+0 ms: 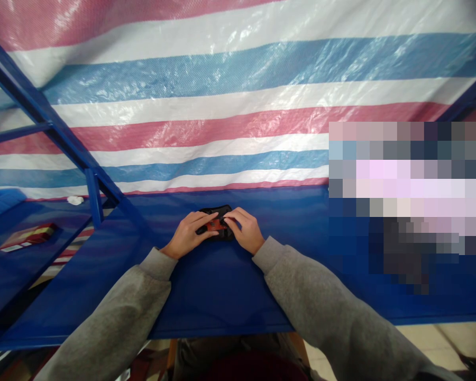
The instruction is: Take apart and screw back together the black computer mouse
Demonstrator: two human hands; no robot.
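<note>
A small black object with a red-orange middle lies on the blue table between my hands. My left hand rests at its left side, fingers stretched over the top edge and thumb along the near edge, apart from each other. My right hand is at its right end, with thumb and fingertips pressed together in a pinch over a small dark part. What exactly is in that pinch is too small to make out.
The blue table runs under both forearms. A blue metal frame slants at the left. Beyond it are a red box, a white crumpled piece and a blue tray. Striped sheeting hangs behind; the right side is pixelated.
</note>
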